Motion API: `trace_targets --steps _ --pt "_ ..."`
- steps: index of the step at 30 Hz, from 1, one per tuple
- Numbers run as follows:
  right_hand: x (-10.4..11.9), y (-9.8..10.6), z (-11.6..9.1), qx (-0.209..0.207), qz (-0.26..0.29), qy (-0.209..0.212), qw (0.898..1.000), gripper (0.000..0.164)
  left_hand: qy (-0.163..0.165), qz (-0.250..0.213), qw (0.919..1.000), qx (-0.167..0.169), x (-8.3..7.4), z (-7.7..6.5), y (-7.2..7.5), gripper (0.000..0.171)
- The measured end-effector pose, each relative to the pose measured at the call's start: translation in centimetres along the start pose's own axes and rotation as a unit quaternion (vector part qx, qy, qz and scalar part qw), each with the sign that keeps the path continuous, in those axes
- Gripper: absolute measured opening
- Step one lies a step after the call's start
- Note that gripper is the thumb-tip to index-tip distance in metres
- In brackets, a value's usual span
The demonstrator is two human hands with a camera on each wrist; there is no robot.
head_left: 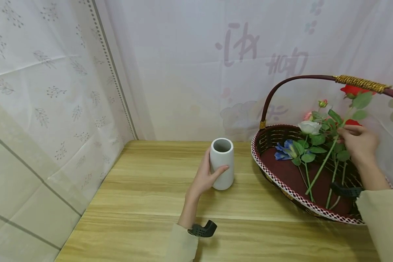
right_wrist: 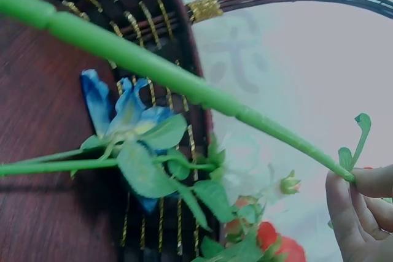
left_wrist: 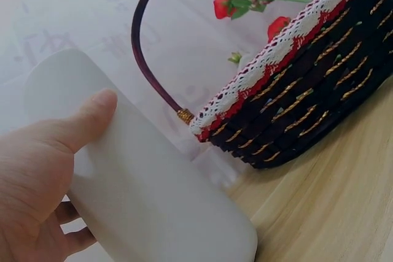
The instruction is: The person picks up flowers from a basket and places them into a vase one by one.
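My left hand (head_left: 203, 178) grips a white vase (head_left: 222, 165) that stands on the wooden table, thumb across its front. In the left wrist view the thumb presses on the vase's smooth side. Over the basket (head_left: 270, 174), my right hand (head_left: 361, 145) pinches the green stem of a red rose (head_left: 355, 90) between thumb and fingertips. That long stem (right_wrist: 184, 87) runs across the right wrist view, its lower end reaching down over the basket floor. A white rose (head_left: 309, 127) and a blue flower (head_left: 286, 150) lie inside the basket, with other red blooms partly hidden.
The basket's tall arched handle (head_left: 291, 78), wrapped in gold cord, rises over the flowers. A patterned white cloth (head_left: 170, 72) hangs behind the wooden table (head_left: 144, 203), and another on the left. Each wrist wears a black device (head_left: 203, 230).
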State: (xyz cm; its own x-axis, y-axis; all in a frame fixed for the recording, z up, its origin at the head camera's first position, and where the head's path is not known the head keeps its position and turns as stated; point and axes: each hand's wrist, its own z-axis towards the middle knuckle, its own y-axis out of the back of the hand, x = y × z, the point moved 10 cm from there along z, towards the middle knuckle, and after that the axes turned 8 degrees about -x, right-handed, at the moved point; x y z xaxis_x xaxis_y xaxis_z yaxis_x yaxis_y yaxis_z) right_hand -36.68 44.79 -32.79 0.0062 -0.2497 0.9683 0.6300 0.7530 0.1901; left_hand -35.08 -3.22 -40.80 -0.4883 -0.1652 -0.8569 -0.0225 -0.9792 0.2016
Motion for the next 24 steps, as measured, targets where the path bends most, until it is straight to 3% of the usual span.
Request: trace_targets --steps 8,14,18,24 --pt "1.5 -0.1 -0.6 -0.01 0.141 -0.024 0.99 0.02 0.001 0.006 1.0 0.0 0.0 -0.1 0.1 0.082" --pt "2.9 -0.3 -1.3 -0.024 0.146 0.0 0.989 0.019 -0.005 0.008 1.0 -0.001 -0.1 0.0 0.2 0.081" --pt "3.8 -1.2 -2.3 0.012 0.189 0.013 0.982 0.019 -0.003 0.004 1.0 -0.001 -0.1 0.0 0.2 0.081" --pt "4.6 -2.7 -3.9 0.059 0.237 -0.002 0.97 0.017 -0.018 -0.001 0.9998 -0.011 -0.6 0.0 0.3 0.081"
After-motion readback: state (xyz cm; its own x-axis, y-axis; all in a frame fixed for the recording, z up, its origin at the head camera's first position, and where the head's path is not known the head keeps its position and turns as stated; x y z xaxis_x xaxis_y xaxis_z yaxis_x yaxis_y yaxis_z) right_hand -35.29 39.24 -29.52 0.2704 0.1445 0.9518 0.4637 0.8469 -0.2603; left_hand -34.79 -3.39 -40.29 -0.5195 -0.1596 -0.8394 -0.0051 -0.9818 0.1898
